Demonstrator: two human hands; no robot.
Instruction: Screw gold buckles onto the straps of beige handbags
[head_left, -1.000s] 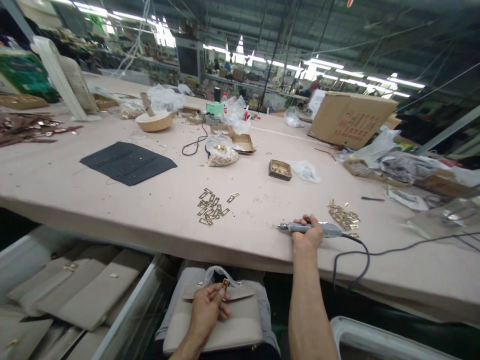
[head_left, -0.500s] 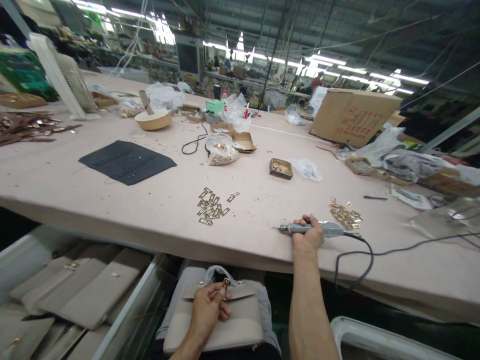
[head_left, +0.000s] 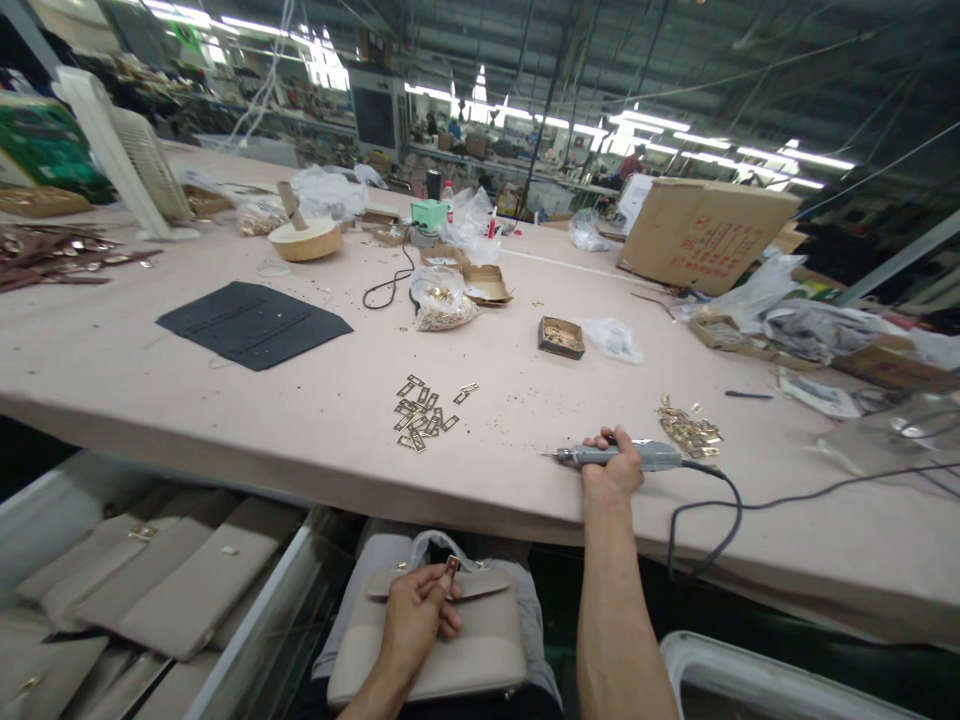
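Observation:
My right hand (head_left: 613,470) is closed around a grey corded electric screwdriver (head_left: 626,457) that lies on the pink table (head_left: 315,440), its tip pointing left. Below the table's edge my left hand (head_left: 416,615) pinches a small gold clasp (head_left: 451,567) on the flap of a beige handbag (head_left: 457,640) resting on my lap. A cluster of small gold metal plates (head_left: 421,412) lies on the table left of the screwdriver. More gold fittings (head_left: 688,432) are heaped just right of my right hand.
A black mat (head_left: 253,323), a small box of gold parts (head_left: 560,337), plastic bags of fittings (head_left: 442,300) and a big cardboard box (head_left: 705,235) sit farther back. A bin of beige bag pieces (head_left: 150,590) stands at lower left. The tool's black cable (head_left: 720,520) loops right.
My right hand and the screwdriver have shifted very slightly up the table; otherwise nothing has visibly changed.

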